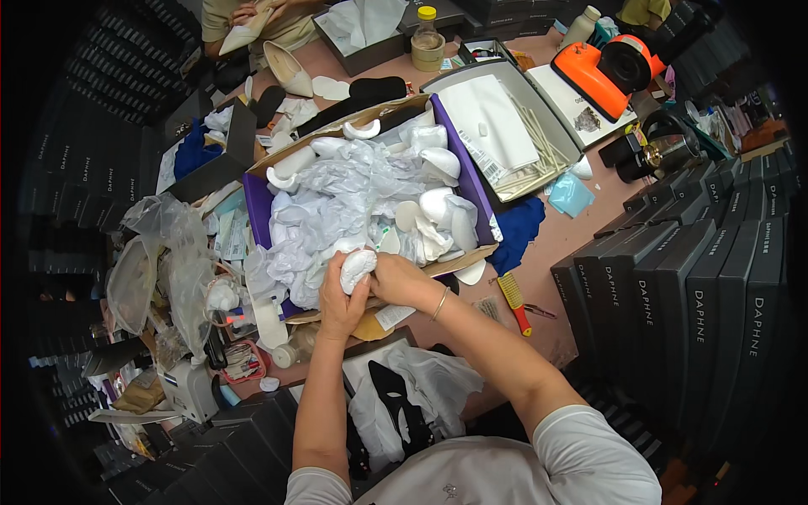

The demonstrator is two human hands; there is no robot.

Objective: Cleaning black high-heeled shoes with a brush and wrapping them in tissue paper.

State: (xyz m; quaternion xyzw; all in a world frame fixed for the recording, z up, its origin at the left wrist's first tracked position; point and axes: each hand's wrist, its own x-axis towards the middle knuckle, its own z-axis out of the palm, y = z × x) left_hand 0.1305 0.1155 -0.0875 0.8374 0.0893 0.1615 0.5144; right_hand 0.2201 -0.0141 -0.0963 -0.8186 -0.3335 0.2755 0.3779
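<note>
Both hands together, just over the near edge of a purple-sided box (255, 206). Left hand (338, 295) wraps a small white piece (359, 267), rounded and lumpy, thumb along its near side. Right hand (396, 278) pressed in at the piece's right; its fingertips partly hidden, so cannot tell whether it grips too. Thin bracelet (439, 303) on right wrist.

Box heaped with crumpled pale tissue (337, 189); curved white inserts (439, 164) crowd its right side and far corners. Below the hands, near the body: black footwear (389, 396) lying among white tissue.

Right of the box, on the pink tabletop (551, 261): bunched blue cloth (519, 234), yellow brush (512, 295) with red handle. Beyond, grey tray (561, 137) with white paper and thin sticks; orange device (593, 77) beside it. Dark boxes (703, 295) stand in rows at far right.

Upper left: co-worker's hand (251, 12) on a pale shoe (244, 34).
</note>
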